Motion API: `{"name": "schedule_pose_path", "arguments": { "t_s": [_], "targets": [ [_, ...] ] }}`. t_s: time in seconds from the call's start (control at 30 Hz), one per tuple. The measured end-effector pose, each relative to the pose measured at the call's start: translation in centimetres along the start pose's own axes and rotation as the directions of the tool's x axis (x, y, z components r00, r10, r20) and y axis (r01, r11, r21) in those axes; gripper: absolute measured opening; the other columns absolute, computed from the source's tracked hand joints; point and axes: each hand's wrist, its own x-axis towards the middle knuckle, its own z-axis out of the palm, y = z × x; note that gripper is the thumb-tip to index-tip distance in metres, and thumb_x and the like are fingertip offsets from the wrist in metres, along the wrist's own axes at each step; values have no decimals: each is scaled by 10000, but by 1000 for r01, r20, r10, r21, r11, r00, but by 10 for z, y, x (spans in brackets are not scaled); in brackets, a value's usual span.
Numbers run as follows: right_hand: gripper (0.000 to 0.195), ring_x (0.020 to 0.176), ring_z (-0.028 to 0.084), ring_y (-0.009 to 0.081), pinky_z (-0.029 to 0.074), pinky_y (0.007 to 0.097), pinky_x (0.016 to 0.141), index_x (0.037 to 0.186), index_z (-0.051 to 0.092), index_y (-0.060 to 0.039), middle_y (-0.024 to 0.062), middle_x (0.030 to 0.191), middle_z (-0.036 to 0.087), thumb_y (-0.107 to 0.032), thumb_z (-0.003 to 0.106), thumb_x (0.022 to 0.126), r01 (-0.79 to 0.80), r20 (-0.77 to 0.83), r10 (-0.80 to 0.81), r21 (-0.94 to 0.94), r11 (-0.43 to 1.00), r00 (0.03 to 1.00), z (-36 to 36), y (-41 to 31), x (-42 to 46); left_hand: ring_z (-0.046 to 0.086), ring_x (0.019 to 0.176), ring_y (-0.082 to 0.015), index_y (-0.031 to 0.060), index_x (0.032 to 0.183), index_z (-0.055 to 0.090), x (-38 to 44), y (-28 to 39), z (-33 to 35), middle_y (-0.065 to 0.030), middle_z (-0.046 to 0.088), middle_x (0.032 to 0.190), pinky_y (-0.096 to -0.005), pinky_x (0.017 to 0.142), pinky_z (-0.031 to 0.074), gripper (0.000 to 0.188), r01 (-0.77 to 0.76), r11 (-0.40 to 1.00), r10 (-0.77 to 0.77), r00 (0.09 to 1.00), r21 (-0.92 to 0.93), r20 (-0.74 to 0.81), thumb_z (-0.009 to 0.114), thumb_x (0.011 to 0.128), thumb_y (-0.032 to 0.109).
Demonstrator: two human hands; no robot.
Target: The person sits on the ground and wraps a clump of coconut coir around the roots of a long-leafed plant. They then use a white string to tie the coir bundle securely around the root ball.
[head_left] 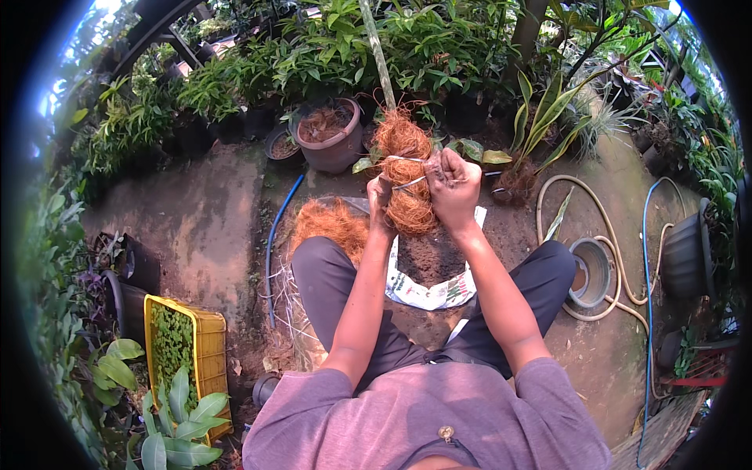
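Note:
An upright bundle of orange-brown coconut fibre [405, 202] stands before me, wrapped round with a pale tie strip [409, 183]. From its top rises a thin stick or stem [379, 56]. My left hand [380, 197] holds the bundle's left side. On the right side my right hand [452, 179] is closed in a fist against the fibre, with the strip running into it. Green leaves [468, 150] show behind that fist. Below the bundle an opened white sack [432, 295] holds dark soil [435, 258]. A loose heap of fibre [331, 226] lies beyond my left knee.
A round plastic pot [330, 144] stands beyond the heap. At right are a coiled hose [543, 202], a grey bucket [589, 273] and a snake plant [543, 114]. A yellow crate [211, 352] with small plants sits at left, and a blue pipe [274, 232] lies nearer the heap.

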Motion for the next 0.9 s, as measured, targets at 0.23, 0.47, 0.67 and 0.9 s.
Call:
{"name": "schedule_pose_path", "arguments": {
  "t_s": [0.23, 0.47, 0.67, 0.9],
  "targets": [
    [264, 499, 509, 251, 401, 346, 498, 679, 495, -7, 119, 582, 487, -20, 728, 802, 89, 13, -89, -170, 981, 996, -9, -2, 2, 595, 910, -84, -42, 1194, 600, 9, 8, -4, -17, 662, 1022, -243, 819, 487, 763, -94, 957, 69, 993, 276, 98, 757, 828, 609],
    [319, 576, 538, 373, 397, 416, 509, 675, 526, -18, 163, 643, 522, -180, 702, 886, 279, 305, -163, -389, 878, 938, -4, -16, 19, 671, 1029, -217, -23, 1328, 524, 8, -10, 2, -110, 661, 1172, -356, 906, 563, 851, 110, 990, -110, 994, -93, 1, 844, 769, 532],
    [236, 592, 598, 342, 457, 415, 535, 698, 571, -42, 144, 662, 582, -154, 738, 821, 254, 267, -139, -462, 850, 953, -30, -25, 16, 691, 1004, -288, -24, 1341, 519, 3, 3, 2, -158, 660, 1177, -422, 899, 594, 724, 247, 902, -223, 969, -354, 107, 692, 874, 502],
    [347, 525, 293, 163, 291, 319, 488, 675, 395, -8, 67, 605, 302, -17, 697, 846, 35, 101, -28, -71, 997, 995, -1, -7, -30, 679, 1039, -289, -7, 1340, 534, 12, -15, -5, -171, 661, 1219, -424, 939, 572, 815, 277, 809, -221, 961, -519, 168, 611, 882, 663]
  ]
}}
